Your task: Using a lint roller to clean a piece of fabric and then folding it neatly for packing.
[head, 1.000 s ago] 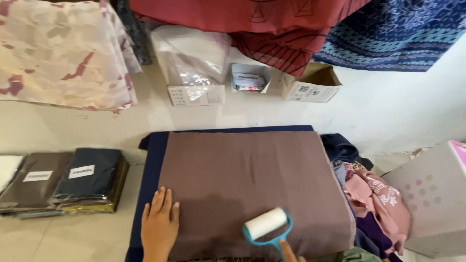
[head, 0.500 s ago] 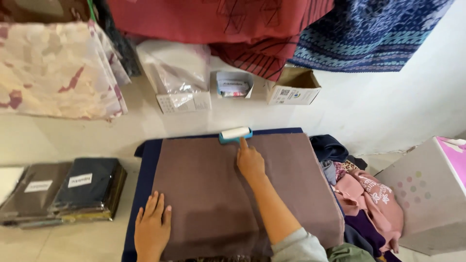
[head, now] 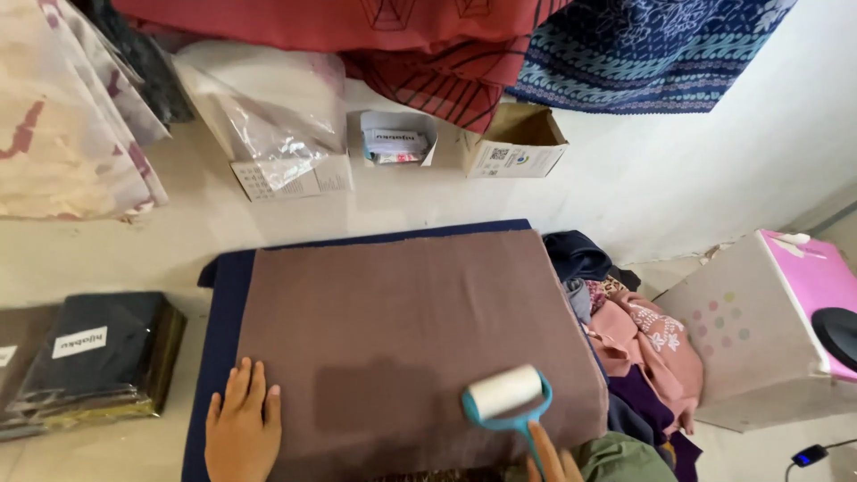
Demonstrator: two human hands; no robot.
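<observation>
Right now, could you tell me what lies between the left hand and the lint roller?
Only bare brown cloth, seen in the head view, separates the left hand from the lint roller.

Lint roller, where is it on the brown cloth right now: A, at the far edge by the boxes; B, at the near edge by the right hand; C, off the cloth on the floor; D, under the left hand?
B: the lint roller lies on the brown cloth at its near edge, with the right hand on its handle.
</observation>
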